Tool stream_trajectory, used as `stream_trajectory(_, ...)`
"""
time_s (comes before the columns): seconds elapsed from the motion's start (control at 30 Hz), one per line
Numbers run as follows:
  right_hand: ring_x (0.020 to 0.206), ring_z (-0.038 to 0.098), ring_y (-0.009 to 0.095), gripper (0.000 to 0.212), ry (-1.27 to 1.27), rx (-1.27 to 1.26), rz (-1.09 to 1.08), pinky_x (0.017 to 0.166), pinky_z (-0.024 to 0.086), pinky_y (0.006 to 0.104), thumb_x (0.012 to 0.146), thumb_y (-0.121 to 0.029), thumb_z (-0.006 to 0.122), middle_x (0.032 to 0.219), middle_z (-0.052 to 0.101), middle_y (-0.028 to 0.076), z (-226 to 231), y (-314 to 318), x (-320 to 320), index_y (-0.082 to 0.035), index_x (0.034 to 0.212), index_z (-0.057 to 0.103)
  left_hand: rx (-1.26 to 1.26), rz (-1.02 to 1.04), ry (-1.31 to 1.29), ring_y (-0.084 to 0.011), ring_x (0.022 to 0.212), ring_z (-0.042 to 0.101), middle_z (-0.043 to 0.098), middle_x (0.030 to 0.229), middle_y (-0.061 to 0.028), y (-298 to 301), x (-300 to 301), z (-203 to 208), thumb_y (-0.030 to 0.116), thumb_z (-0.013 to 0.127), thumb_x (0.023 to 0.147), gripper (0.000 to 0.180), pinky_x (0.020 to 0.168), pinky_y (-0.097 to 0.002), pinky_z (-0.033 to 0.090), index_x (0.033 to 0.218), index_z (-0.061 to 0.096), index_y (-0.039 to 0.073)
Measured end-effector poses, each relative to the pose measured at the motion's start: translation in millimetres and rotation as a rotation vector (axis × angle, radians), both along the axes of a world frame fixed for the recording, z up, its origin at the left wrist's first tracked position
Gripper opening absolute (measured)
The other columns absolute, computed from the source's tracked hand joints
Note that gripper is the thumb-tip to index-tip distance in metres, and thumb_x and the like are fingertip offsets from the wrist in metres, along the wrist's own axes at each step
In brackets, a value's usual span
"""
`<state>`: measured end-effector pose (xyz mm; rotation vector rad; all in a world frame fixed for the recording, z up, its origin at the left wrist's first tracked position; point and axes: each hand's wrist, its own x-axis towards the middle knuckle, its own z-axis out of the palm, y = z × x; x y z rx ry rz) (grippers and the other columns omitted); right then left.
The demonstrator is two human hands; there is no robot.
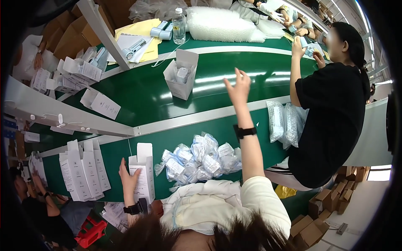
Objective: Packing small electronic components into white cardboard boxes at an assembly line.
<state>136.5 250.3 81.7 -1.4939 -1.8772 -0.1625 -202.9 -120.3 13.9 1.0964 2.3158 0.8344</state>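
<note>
My left hand [130,180] is closed on a tall white carton [144,180] standing on the near green table. Its thumb lies on the carton's near face and its fingers run up the left side; the carton's top flaps are raised. My right hand [240,87] reaches over the green belt, empty, fingers apart. Left of it on the belt is an open white box [181,81] with a clear-wrapped item inside. A pile of clear bags [197,159] with white labels and pale blue items lies right of the carton.
Several flat-sided white cartons [83,171] stand at the left. A metal rail [197,117] separates table and belt. Bagged parts [284,123] lie near a co-worker in black [335,113] handling a pale blue item. A bottle [179,26] and bubble wrap [224,24] are beyond the belt.
</note>
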Motion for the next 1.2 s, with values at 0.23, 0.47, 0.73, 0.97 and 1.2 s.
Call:
stream_trajectory(0.23, 0.110, 0.041, 0.039, 0.066, -0.345, -0.625, -0.944, 0.087, 0.034, 0.0570, 0.066, -0.027, 0.068, 0.116, 0.045, 0.022, -54, -45, 190, -0.005, 0.122, 0.041, 0.058, -0.088, -0.575, -0.0258, 0.099, 0.052, 0.051, 0.111, -0.0112, 4, -1, -12, 0.010, 0.068, 0.071, 0.067, 0.084, -0.0334, 0.043, 0.127, 0.032, 0.003)
stream_trajectory(0.47, 0.100, 0.050, 0.037, 0.077, -0.319, -0.837, -0.639, 0.082, 0.041, 0.0482, 0.065, -0.020, 0.068, 0.112, 0.048, 0.022, -65, -58, 177, -0.002, 0.129, 0.030, 0.188, -0.006, -0.703, -0.0245, 0.102, 0.050, 0.046, 0.118, -0.0118, 9, 16, 44, 0.007, 0.069, 0.067, 0.076, 0.084, -0.0336, 0.043, 0.131, 0.028, 0.009)
stream_trajectory(0.73, 0.106, 0.049, 0.029, 0.082, 1.119, -0.787, 0.481, 0.086, 0.045, 0.0387, 0.067, -0.001, 0.060, 0.118, 0.044, 0.015, 62, -117, 47, -0.010, 0.135, 0.016, 0.285, -0.378, 0.003, -0.0330, 0.104, 0.045, 0.037, 0.124, -0.0137, 54, 31, 85, 0.005, 0.071, 0.058, 0.075, 0.089, -0.0365, 0.039, 0.124, 0.036, 0.012)
stream_trajectory(0.97, 0.110, 0.043, 0.023, 0.072, 1.849, -0.632, 0.570, 0.094, 0.037, 0.0371, 0.075, -0.001, 0.061, 0.123, 0.038, 0.011, 85, -182, -136, -0.013, 0.131, 0.019, 0.479, -0.238, -0.058, -0.0342, 0.104, 0.046, 0.041, 0.116, -0.0148, 68, 50, 58, 0.008, 0.077, 0.056, 0.071, 0.088, -0.0392, 0.039, 0.107, 0.028, 0.006)
stream_trajectory(1.2, 0.108, 0.041, 0.020, 0.082, 1.009, -0.300, 0.701, 0.092, 0.034, 0.0318, 0.067, -0.007, 0.073, 0.120, 0.034, 0.014, 19, -222, -194, -0.004, 0.126, 0.017, 0.615, 0.117, -0.147, -0.0343, 0.104, 0.046, 0.040, 0.116, -0.0207, 55, 46, 36, 0.009, 0.079, 0.057, 0.073, 0.086, -0.0397, 0.039, 0.103, 0.023, 0.006)
